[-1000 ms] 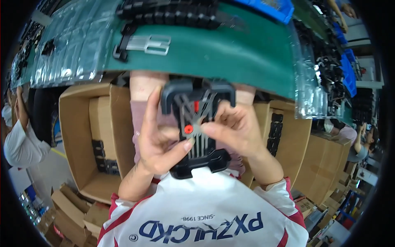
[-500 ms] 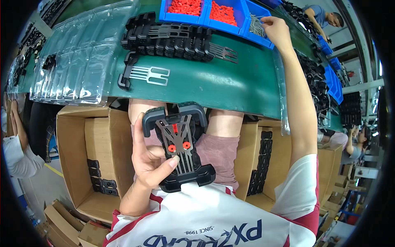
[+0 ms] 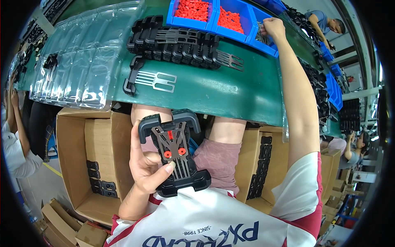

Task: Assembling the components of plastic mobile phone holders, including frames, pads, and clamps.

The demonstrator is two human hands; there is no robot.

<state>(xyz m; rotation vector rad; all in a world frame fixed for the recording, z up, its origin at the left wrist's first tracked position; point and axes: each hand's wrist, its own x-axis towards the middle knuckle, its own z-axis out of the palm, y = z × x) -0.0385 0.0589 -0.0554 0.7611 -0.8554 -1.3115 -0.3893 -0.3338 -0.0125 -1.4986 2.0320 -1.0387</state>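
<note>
My left hand (image 3: 147,173) grips a black phone-holder-like bracket (image 3: 176,142) above my lap. Its thumb presses on a slotted metal plate, beside two small red gears and a red piece. Far right, my right hand (image 3: 273,29) reaches into a blue bin (image 3: 269,49) of thin grey metal parts (image 3: 262,38). Its fingers are bent together, and whatever is between them is too small to make out. On the green table (image 3: 214,92) lie a black arm with a slotted metal plate (image 3: 156,80) and a row of similar black parts (image 3: 177,49).
Two blue bins hold red pieces (image 3: 191,10). Clear plastic trays (image 3: 78,70) cover the table's left side. Cardboard boxes (image 3: 96,140) with black parts stand on both sides of my legs. Co-workers sit at the far left and at the right (image 3: 325,24).
The bracket in my left hand has shifted slightly left and down. My right hand stays at the bin of metal parts, its fingers a little deeper. The table appears slightly lower and further right.
</note>
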